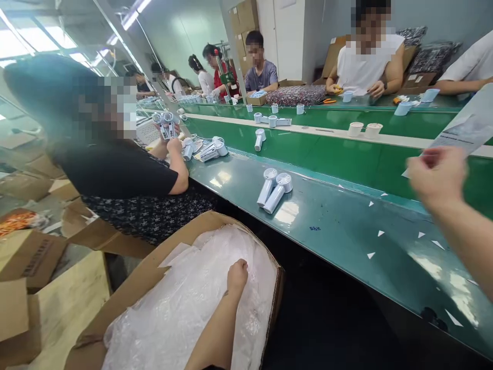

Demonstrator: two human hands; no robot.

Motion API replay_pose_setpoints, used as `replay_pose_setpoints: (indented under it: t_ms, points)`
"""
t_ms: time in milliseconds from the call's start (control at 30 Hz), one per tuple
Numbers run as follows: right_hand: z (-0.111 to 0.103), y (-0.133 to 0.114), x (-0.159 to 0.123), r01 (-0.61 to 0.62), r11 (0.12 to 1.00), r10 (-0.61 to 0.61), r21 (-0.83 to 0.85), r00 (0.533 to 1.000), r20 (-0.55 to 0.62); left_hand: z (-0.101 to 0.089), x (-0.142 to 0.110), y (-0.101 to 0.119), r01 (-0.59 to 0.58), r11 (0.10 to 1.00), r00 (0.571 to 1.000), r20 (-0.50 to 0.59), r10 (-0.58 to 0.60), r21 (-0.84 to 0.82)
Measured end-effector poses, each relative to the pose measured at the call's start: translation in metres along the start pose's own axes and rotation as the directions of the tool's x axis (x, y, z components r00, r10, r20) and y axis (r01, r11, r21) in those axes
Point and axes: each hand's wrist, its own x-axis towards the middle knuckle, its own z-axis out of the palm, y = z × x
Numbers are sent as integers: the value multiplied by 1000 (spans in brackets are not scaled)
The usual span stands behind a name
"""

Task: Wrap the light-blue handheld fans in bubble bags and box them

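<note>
My left hand (236, 275) reaches down into an open cardboard box (146, 272) lined with clear plastic bags (185, 308); its fingers are curled closed on the plastic. My right hand (437, 174), blurred by motion, is raised over the green workbench (346, 231) and pinches the corner of a pale printed sheet (468, 126). Two white handheld fans (274, 189) lie side by side on the bench between my hands.
A person in a black top (115, 174) sits at my left holding small fans. More fans and white cups lie along the green conveyor (327, 154). Other workers sit across it. Small white paper triangles dot the bench. Cardboard boxes (26, 257) crowd the floor at left.
</note>
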Motion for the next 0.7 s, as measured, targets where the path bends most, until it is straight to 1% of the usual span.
replay_pose_setpoints:
  t_ms: [33, 67, 100, 133, 167, 200, 233, 267, 300, 367, 400, 467, 500, 533, 567, 600, 633, 667, 700]
  points:
    - [13, -26, -22, 3, 988, -45, 153, 960, 277, -5, 1, -4, 1, 1000, 1000, -1, -1, -9]
    - [28, -53, -43, -34, 959, -128, 280, 832, 540, -9, -1, -9, 5, 1000, 1000, -10, -6, -17]
    - [45, -80, -62, -35, 945, -197, 325, 734, 650, -12, -5, -14, 15, 1000, 1000, -24, -15, -23]
    - [63, -105, -78, -34, 938, -240, 345, 654, 717, -14, -10, -19, 27, 999, 999, -41, -28, -27]
    - [81, -127, -92, -49, 942, -260, 333, 522, 812, -15, -17, -24, 39, 999, 998, -56, -41, -30]
    - [98, -145, -102, -45, 957, -234, 287, 463, 855, -15, -25, -30, 47, 998, 997, -66, -49, -35]
    - [113, -159, -109, -6, 973, -203, 231, 455, 867, -14, -33, -35, 49, 998, 996, -70, -52, -44]
    - [125, -168, -113, 42, 984, -173, 174, 471, 865, -13, -41, -39, 44, 997, 996, -71, -48, -61]
    - [135, -173, -115, 94, 988, -155, 124, 520, 840, -12, -48, -43, 32, 996, 997, -73, -39, -85]
    - [145, -171, -115, 170, 983, -156, 63, 614, 774, -12, -58, -47, 1, 989, 995, -95, -16, -151]
    - [146, -166, -113, 185, 982, -158, 49, 645, 748, -14, -61, -48, -10, 982, 994, -113, -12, -188]
    - [140, -149, -110, 175, 984, -137, 21, 682, 719, -21, -66, -47, -17, 964, 989, -148, -23, -264]
    - [133, -139, -108, 132, 991, -104, 15, 703, 704, -26, -69, -45, -18, 953, 986, -162, -33, -302]
    - [123, -128, -109, 57, 998, -63, 32, 725, 686, -31, -71, -41, -24, 940, 985, -171, -36, -340]
    - [110, -117, -111, -51, 995, -19, 84, 740, 673, -37, -74, -36, -41, 926, 984, -177, -28, -375]
    - [95, -106, -117, -180, 969, 17, 171, 737, 676, -42, -78, -30, -69, 910, 984, -180, -6, -409]
    - [79, -96, -125, -318, 906, 30, 279, 706, 708, -46, -81, -23, -105, 892, 983, -181, 27, -439]
    - [62, -88, -138, -452, 809, 3, 376, 643, 766, -50, -85, -14, -145, 874, 981, -182, 67, -464]
    - [45, -81, -153, -568, 701, -70, 431, 547, 834, -52, -89, -5, -186, 855, 977, -185, 108, -484]
